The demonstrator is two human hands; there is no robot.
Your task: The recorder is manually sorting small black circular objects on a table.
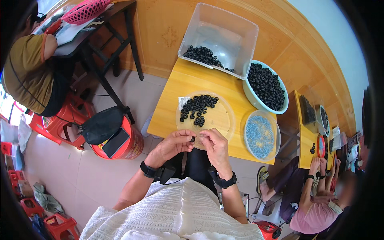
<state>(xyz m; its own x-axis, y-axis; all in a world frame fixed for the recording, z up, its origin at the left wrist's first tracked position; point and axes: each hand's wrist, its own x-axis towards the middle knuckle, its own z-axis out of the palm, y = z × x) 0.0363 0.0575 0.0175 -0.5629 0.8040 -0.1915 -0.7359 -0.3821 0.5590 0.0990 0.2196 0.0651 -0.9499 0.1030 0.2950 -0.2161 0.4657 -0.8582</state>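
Just past the near edge of the table, my left hand (170, 147) pinches a small black ring-shaped part (193, 139) between thumb and fingertips. Close beside it is my right hand (216, 147), its thumb and fingers pressed together; whatever they hold is too small to make out. Beyond both hands, a round clear plastic tray (224, 118) lies on the table with several loose black rings (196, 105) spread over its far left part. To the right, a shallow round dish (277, 140) contains many tiny bluish pieces (260, 136).
At the back of the yellow table (168, 108) a tilted clear bin (224, 28) and a pale bowl (286, 105) hold black rings. A red bucket (132, 148) with a phone (116, 143) on top stands left. Other people sit at tables on both sides.
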